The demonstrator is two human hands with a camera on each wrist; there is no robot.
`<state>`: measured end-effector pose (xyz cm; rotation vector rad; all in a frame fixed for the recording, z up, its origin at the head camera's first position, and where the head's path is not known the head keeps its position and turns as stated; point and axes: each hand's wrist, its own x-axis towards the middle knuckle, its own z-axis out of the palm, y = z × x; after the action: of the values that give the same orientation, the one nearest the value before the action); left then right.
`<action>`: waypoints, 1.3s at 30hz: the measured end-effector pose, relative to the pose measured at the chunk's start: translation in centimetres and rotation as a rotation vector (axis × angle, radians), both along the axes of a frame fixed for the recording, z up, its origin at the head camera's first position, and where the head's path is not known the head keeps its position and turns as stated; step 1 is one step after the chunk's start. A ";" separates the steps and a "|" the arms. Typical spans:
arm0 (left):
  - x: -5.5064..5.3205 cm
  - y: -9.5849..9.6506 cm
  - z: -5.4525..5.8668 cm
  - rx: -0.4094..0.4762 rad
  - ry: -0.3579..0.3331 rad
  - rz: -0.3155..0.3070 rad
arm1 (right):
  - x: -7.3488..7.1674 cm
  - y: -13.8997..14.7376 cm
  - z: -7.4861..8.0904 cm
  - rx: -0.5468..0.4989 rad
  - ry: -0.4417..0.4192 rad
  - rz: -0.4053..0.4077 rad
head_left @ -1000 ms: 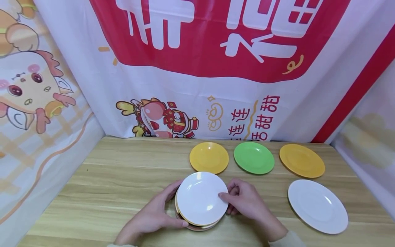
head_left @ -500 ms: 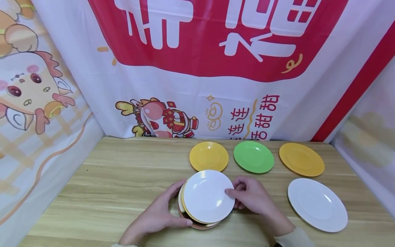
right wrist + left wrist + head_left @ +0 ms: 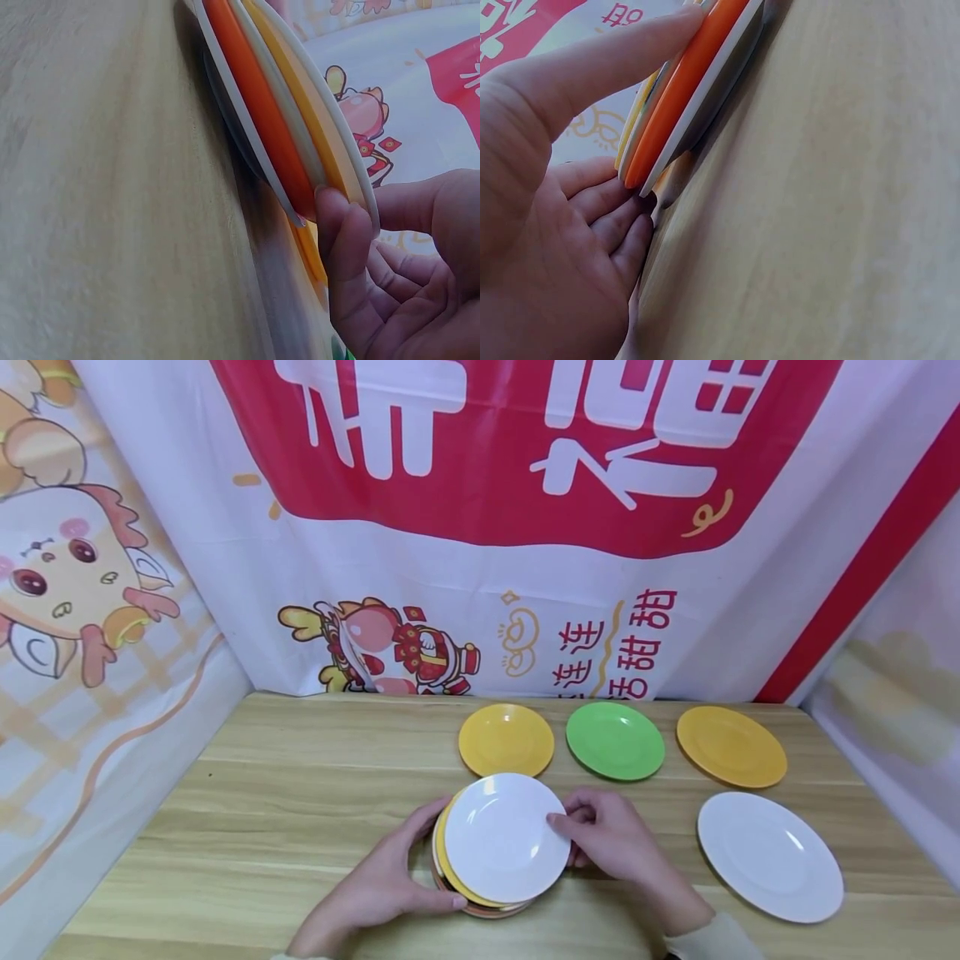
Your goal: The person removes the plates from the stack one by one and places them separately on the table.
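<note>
A stack of small round plates stands on the table near me. On top lies a white plate (image 3: 506, 839), shifted right of those beneath. A yellow plate (image 3: 452, 870) peeks out under its left edge. Lower down, the left wrist view shows an orange plate (image 3: 681, 97) among pale ones. My left hand (image 3: 382, 877) grips the stack's left side, thumb at the near rim and fingers round the far side. With thumb on top and fingers beneath, my right hand (image 3: 611, 839) pinches the white plate's right edge; its fingertips (image 3: 330, 204) also lie against the yellow plate's rim (image 3: 319, 120).
Behind the stack, a yellow plate (image 3: 506, 739), a green plate (image 3: 615, 741) and another yellow plate (image 3: 731, 747) form a row along the back of the wooden table (image 3: 300, 777). A larger white plate (image 3: 770, 857) lies at the right. Printed cloth (image 3: 487, 564) hangs behind.
My right hand has moved the top white plate to the right. The yellow plate moved with it at first, then slipped back left, showing more. My left hand stays round the stack.
</note>
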<state>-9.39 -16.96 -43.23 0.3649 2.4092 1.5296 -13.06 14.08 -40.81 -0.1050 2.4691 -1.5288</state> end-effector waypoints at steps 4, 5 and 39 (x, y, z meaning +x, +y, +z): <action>0.0 0.0 0.0 0.007 -0.006 0.000 | 0.0 -0.2 -0.1 0.010 -0.001 -0.037; 0.0 0.0 0.0 0.011 -0.008 0.001 | 0.0 -0.2 -0.1 0.014 -0.001 -0.050; -0.2 -0.1 0.0 0.030 -0.089 0.022 | -0.3 -0.2 -0.4 -0.007 -0.040 -0.133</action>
<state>-9.59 -17.06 -43.18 0.2709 2.3329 1.5586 -13.41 13.84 -41.23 0.0889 2.4840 -1.5752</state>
